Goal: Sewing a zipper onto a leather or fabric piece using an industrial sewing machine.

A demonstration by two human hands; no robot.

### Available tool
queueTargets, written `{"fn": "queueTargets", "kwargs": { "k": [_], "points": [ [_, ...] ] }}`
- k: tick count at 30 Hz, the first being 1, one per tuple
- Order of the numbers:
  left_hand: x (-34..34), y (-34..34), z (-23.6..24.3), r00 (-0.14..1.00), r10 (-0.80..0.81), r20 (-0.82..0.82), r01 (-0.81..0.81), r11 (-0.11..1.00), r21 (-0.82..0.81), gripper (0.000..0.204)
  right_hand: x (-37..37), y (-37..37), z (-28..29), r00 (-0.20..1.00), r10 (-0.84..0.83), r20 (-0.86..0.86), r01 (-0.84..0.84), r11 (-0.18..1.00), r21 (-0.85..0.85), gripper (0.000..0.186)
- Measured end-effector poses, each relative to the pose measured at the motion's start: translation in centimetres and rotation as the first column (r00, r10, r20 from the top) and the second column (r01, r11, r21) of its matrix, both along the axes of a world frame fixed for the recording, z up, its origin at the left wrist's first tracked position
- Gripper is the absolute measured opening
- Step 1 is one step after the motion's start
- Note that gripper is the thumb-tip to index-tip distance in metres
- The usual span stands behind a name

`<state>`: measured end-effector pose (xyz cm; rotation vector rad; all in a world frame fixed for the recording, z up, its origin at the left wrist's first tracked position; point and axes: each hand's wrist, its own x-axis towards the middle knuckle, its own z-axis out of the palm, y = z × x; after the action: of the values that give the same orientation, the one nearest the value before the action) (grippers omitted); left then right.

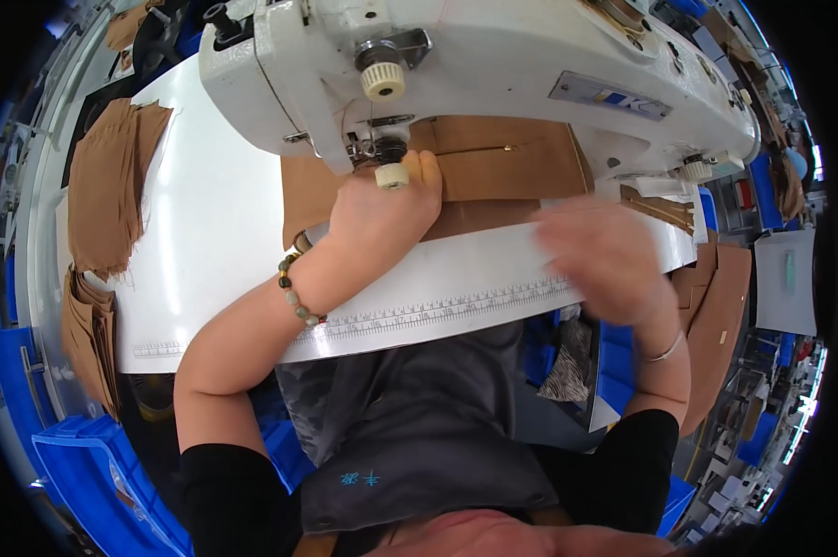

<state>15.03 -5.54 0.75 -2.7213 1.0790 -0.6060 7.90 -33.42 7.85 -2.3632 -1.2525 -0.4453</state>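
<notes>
A brown fabric piece (502,183) with a gold-coloured zip (470,149) let into it lies under the arm of a white sewing machine (502,70). Close beside the needle and presser foot (371,148), my left hand (382,206) presses on the cloth, its fingers together and curled; the machine head partly hides the fingertips. A beaded bracelet circles that wrist. My right hand (597,249), smeared by motion, is over the front right of the white table, near the cloth's right end. Its fingers are too blurred to read.
Stacked brown cloth pieces (111,190) lie on the table's left side, with more (90,334) hanging below. A printed ruler scale (419,317) follows the white table's front edge. Zipped brown strips (658,209) lie at right, brown panels (716,325) beyond. Blue bins (94,473) stand lower left.
</notes>
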Motion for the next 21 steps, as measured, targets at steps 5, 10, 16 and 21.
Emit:
{"fn": "queueTargets", "kwargs": {
  "k": [5,10,16,21],
  "points": [
    [-1.2,0.9,2.0,0.997,0.007,-0.074,-0.018,0.989,-0.15,0.044,2.6,9.1,-5.5,0.93,0.044,-0.366,-0.081,0.993,-0.085,0.031],
    [-1.7,1.7,2.7,0.996,-0.091,0.023,0.094,0.964,-0.249,0.053,6.1,8.9,-7.6,0.876,-0.246,-0.415,0.07,0.916,-0.396,0.033],
    [-2.3,2.3,2.2,0.992,-0.128,-0.013,0.121,0.967,-0.224,0.054,7.0,6.1,-7.8,0.954,-0.184,-0.235,0.118,0.956,-0.268,0.031],
    [-2.3,2.9,0.8,0.989,-0.149,-0.001,0.144,0.962,-0.23,0.054,7.6,2.6,-8.7,0.975,-0.184,-0.128,0.164,0.975,-0.151,0.03]
  ]
}}
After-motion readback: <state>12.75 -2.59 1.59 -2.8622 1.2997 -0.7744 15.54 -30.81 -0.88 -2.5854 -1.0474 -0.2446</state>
